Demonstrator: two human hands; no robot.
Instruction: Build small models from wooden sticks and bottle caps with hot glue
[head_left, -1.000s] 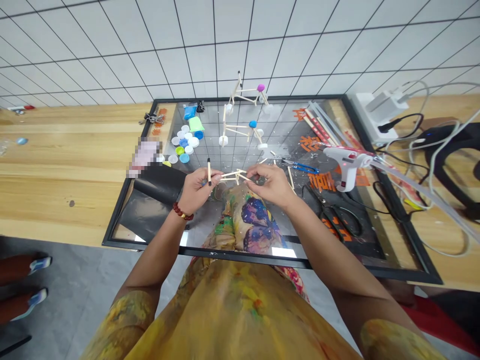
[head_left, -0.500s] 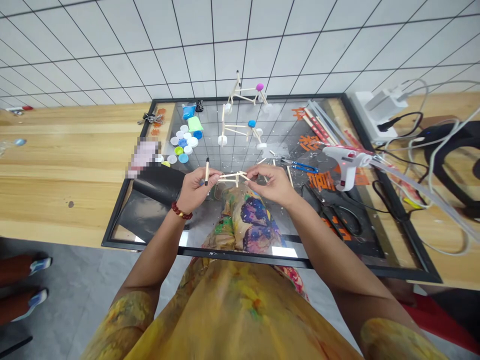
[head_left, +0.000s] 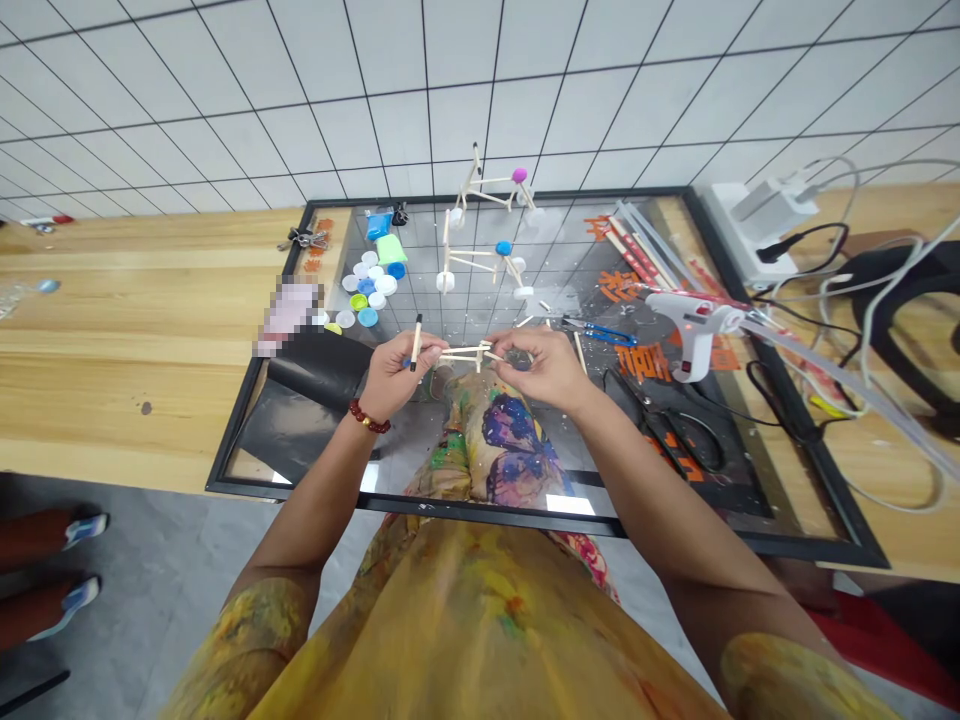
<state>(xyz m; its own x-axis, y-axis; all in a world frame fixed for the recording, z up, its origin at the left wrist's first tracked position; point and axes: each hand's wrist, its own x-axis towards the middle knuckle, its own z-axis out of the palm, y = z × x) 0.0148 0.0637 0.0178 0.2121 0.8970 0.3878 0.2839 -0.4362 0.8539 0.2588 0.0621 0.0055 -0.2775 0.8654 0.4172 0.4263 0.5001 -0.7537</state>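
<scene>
My left hand (head_left: 396, 376) pinches a thin wooden stick with a dark tip (head_left: 416, 342), which stands nearly upright. My right hand (head_left: 540, 368) holds the right end of a small frame of glued wooden sticks (head_left: 465, 352), and its left end reaches my left fingertips. Beyond my hands, two stick models with white bottle-cap feet stand on the glass board, one with a blue ball (head_left: 472, 262) and one with a pink ball (head_left: 487, 190). Loose sticks lie near my right hand, beside blue-handled pliers (head_left: 600, 333).
The black-framed glass board (head_left: 600, 190) lies on a wooden table (head_left: 135, 300). On it are several bottle caps (head_left: 367, 295), a black sheet (head_left: 315, 385), a hot glue gun (head_left: 694, 325) and black-handled scissors (head_left: 675, 430). Cables and a power strip (head_left: 757, 225) lie to the right.
The small stick frame has levelled out between my hands and shifted slightly right. The dark-tipped stick has tilted a little. My hands keep their hold.
</scene>
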